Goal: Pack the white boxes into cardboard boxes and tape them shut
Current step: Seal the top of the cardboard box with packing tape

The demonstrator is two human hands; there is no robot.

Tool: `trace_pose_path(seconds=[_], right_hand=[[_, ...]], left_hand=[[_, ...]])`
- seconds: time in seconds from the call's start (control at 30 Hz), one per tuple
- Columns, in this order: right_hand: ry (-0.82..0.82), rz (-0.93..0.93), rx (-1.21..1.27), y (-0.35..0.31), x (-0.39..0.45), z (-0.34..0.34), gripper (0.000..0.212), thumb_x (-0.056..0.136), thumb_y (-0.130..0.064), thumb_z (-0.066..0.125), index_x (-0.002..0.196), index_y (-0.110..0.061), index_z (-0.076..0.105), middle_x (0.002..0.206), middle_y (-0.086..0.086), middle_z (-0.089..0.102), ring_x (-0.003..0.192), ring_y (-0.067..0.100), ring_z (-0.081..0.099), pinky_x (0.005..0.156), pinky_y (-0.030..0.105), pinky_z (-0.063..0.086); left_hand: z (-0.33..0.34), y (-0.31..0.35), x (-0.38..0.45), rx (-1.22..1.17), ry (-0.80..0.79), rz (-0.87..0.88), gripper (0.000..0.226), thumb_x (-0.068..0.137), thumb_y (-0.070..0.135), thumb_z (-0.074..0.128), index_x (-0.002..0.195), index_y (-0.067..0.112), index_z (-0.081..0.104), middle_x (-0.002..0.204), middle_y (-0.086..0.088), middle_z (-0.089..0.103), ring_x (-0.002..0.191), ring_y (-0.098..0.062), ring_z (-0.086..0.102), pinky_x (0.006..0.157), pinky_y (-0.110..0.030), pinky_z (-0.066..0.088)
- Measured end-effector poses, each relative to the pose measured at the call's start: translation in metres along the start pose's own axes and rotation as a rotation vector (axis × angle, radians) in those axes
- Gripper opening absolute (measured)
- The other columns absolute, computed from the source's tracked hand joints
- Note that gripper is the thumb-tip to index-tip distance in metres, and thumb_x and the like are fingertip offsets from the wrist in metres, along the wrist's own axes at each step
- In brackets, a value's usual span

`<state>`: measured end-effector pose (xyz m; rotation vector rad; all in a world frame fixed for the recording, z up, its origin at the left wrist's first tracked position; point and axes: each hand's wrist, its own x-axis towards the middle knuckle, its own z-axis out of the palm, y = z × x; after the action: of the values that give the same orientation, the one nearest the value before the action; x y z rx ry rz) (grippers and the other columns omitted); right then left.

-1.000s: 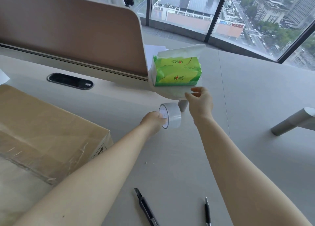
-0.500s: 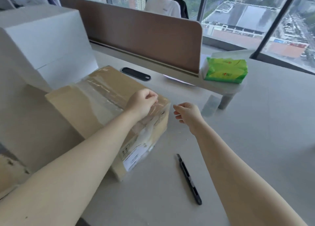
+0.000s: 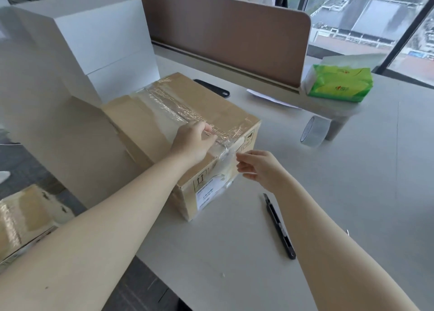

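Observation:
A brown cardboard box point(image 3: 150, 116) lies closed on the table, with clear tape point(image 3: 178, 109) running along its top seam and down the near end. My left hand point(image 3: 192, 141) rests on the box top at that end, its curled fingers pressing on the tape. My right hand point(image 3: 258, 170) is beside the box's end face, and its thumb and fingers pinch the loose tape end hanging there. Stacked white boxes point(image 3: 94, 40) stand behind the cardboard box on the left. A roll of clear tape point(image 3: 314, 131) stands on the table to the right.
A black utility knife point(image 3: 279, 226) lies on the table under my right forearm. A green tissue pack point(image 3: 340, 83) sits by the brown desk divider point(image 3: 223, 29), with a person seated behind it. Another taped cardboard box point(image 3: 21, 221) is at the lower left.
My left hand let go of the tape roll, which now stands on the table. Both hands moved left to the cardboard box, and my right hand has reached the tape end.

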<state>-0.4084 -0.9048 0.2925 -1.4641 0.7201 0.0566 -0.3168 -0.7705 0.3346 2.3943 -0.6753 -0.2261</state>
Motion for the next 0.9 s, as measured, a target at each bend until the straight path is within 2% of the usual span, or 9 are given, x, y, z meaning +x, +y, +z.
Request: trace_pose_path(seconds=[0.07,0.2,0.37,0.5,0.6,0.7,0.9], right_hand=[[0.026,-0.045,-0.029,0.0,-0.002,-0.001,0.025,0.088,-0.019,0.062,0.065,-0.016,0.052,0.063,-0.003,0.057,0.063,0.008,0.054,0.074,0.024,0.044],[0.072,-0.131,-0.162,-0.002,-0.005,-0.002,0.027,0.09,-0.017,0.059,0.064,-0.016,0.05,0.064,-0.002,0.055,0.059,0.005,0.05,0.062,0.014,0.039],[0.106,-0.181,-0.151,0.012,-0.001,0.002,0.029,0.09,-0.015,0.058,0.063,-0.015,0.048,0.061,-0.001,0.052,0.057,0.007,0.046,0.047,0.003,0.037],[0.129,-0.213,-0.111,0.021,0.007,0.01,0.031,0.09,-0.014,0.058,0.061,-0.016,0.046,0.061,-0.001,0.052,0.057,0.007,0.045,0.045,0.004,0.034],[0.138,-0.243,-0.07,0.026,0.013,0.016,0.032,0.091,-0.013,0.057,0.06,-0.016,0.047,0.06,-0.001,0.051,0.056,0.008,0.044,0.051,0.012,0.036],[0.146,-0.283,-0.021,0.03,0.019,0.022,0.033,0.091,-0.012,0.057,0.059,-0.015,0.048,0.06,0.0,0.051,0.051,0.002,0.046,0.05,0.008,0.036],[0.162,-0.314,-0.029,0.032,0.025,0.029,0.034,0.092,-0.016,0.056,0.059,-0.015,0.049,0.059,0.0,0.05,0.056,0.009,0.046,0.052,0.012,0.042]], left_hand=[[0.003,-0.001,0.002,0.098,-0.058,0.012,0.045,0.092,0.034,0.053,0.127,0.007,0.05,0.138,-0.009,0.045,0.131,-0.025,0.036,0.105,-0.031,0.031],[0.004,0.0,0.004,0.236,-0.138,0.001,0.07,0.083,0.053,0.057,0.135,0.01,0.04,0.144,-0.008,0.036,0.136,-0.027,0.027,0.11,-0.035,0.025],[0.006,0.004,0.001,0.349,-0.19,-0.002,0.086,0.075,0.059,0.063,0.139,0.012,0.03,0.147,-0.007,0.026,0.137,-0.029,0.019,0.111,-0.035,0.022],[0.011,0.006,0.0,0.43,-0.179,0.017,0.087,0.077,0.058,0.061,0.14,0.01,0.026,0.146,-0.009,0.026,0.135,-0.031,0.02,0.109,-0.035,0.023],[0.015,0.006,0.0,0.475,-0.151,0.033,0.084,0.079,0.054,0.059,0.141,0.007,0.026,0.144,-0.012,0.029,0.132,-0.031,0.025,0.108,-0.035,0.024],[0.019,0.007,0.001,0.504,-0.116,0.054,0.074,0.08,0.049,0.059,0.134,0.005,0.032,0.138,-0.013,0.034,0.128,-0.03,0.03,0.106,-0.034,0.024],[0.026,0.006,0.002,0.581,-0.079,0.079,0.065,0.082,0.043,0.057,0.126,0.001,0.036,0.135,-0.016,0.037,0.126,-0.031,0.033,0.106,-0.036,0.025]])
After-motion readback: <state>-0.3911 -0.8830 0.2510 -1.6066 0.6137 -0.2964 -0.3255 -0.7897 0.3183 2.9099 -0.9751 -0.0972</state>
